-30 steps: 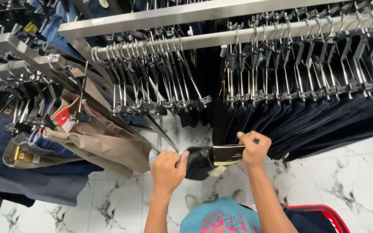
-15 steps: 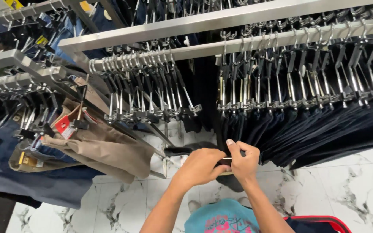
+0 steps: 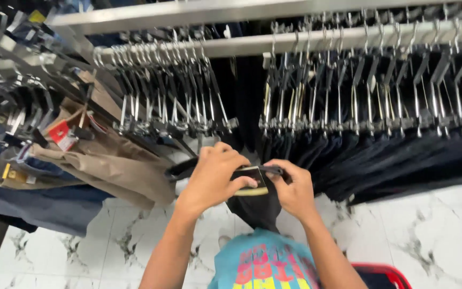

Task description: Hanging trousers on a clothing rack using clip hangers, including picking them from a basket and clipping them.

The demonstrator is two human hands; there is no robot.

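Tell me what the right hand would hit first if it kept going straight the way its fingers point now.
The right hand points left, toward the left hand. It would likely first meet the tan label on the dark trousers that both hands hold, then the left fingers. Depth is unclear.

Trousers on the rail (image 3: 402, 155): dark navy, near black. Garment in the hands (image 3: 255, 206): black, with a pale cream label (image 3: 252, 182) edged dark. Hangers (image 3: 348, 91): silver metal with black clips. Rail (image 3: 295, 42): grey-silver. Trousers at left (image 3: 113, 166): khaki tan, with a red and white tag (image 3: 62, 135). Jeans (image 3: 38, 203): blue. Floor (image 3: 429, 235): white marble, grey veins. Shirt (image 3: 268, 267): teal, with pink and yellow print. Basket (image 3: 386, 270): red rim.
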